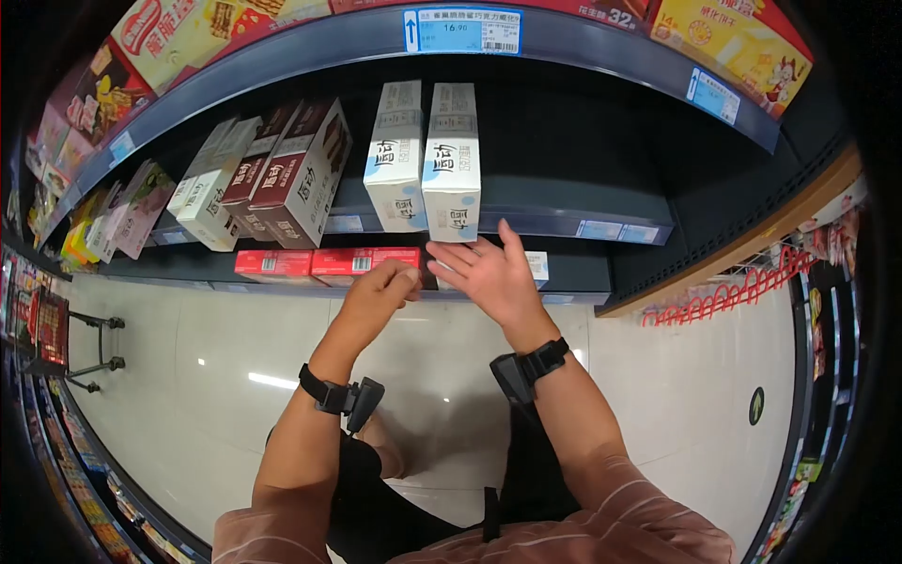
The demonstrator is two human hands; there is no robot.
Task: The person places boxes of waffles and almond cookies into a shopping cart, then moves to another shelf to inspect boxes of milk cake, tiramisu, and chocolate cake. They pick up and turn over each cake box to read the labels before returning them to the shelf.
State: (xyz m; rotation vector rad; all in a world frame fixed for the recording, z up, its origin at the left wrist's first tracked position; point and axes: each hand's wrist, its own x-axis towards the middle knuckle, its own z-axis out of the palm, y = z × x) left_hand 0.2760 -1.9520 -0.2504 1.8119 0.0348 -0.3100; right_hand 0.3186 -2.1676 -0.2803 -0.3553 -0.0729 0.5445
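Two long white boxes with blue spots stand side by side on the shelf, the left one and the right one, their front ends at the shelf edge. My right hand is just below the right box, palm up with its fingers spread and nothing in it. Left of it, my left hand has its fingers curled in front of the red boxes on the lower shelf; whether anything small is between its fingertips is hidden.
Brown boxes and white boxes stand further left on the same shelf. Above runs a shelf edge with price labels. Red hooks stick out at the right. A cart is at the far left.
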